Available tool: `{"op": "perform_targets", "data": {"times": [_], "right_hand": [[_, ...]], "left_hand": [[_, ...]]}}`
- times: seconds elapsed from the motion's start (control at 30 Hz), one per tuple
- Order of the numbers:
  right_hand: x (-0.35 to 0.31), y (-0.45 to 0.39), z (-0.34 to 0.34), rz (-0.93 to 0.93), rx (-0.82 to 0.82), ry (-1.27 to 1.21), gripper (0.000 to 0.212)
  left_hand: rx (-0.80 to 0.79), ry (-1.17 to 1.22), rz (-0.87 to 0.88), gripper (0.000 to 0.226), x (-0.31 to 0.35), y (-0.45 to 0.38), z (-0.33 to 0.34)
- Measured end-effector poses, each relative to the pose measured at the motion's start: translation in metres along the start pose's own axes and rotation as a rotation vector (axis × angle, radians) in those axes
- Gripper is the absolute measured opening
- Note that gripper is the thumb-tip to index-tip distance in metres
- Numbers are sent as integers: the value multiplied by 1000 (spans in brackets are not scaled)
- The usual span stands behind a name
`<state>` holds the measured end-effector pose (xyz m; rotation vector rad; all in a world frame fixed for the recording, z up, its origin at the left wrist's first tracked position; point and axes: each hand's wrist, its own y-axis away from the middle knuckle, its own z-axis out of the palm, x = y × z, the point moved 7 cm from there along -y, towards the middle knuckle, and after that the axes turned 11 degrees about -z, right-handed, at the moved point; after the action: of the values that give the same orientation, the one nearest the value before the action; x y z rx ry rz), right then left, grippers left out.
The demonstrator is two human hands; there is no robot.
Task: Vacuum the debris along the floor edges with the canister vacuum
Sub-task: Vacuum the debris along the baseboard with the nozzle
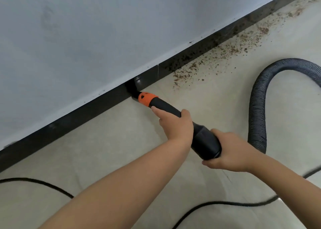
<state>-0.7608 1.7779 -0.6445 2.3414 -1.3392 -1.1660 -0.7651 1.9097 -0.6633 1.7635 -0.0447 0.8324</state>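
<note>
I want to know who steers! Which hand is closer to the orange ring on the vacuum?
Left. The left hand grips the handle just behind the orange ring; the right hand holds the thick end farther back, near the hose.

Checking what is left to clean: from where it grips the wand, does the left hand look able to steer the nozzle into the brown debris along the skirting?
Probably yes: bare floor lies between the nozzle and the debris, with nothing in the way.

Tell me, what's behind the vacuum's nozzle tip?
The nozzle tip meets the black baseboard, with the grey wall above. Brown debris lies further right. Anything right under the tip is hidden.
</note>
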Motion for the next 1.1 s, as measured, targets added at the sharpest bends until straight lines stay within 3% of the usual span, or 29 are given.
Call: {"op": "perform_targets", "data": {"times": [0.2,0.47,0.8,0.93,1.1], "right_hand": [[-37,-21,18,-181,-80,49,44],[-60,-22,36,-290,-143,122,44],[-64,-16,9,-304,-354,75,43],[-59,-14,-1,-263,-306,54,45],[-38,2,-12,-148,-95,47,47]], "left_hand": [[181,87,-5,85,-12,-4,-54],[263,163,-4,81,-25,10,-84],[277,324,-211,86,-39,22,-79],[237,259,-186,85,-24,18,-67],[53,77,-49,80,2,9,-31]]}}
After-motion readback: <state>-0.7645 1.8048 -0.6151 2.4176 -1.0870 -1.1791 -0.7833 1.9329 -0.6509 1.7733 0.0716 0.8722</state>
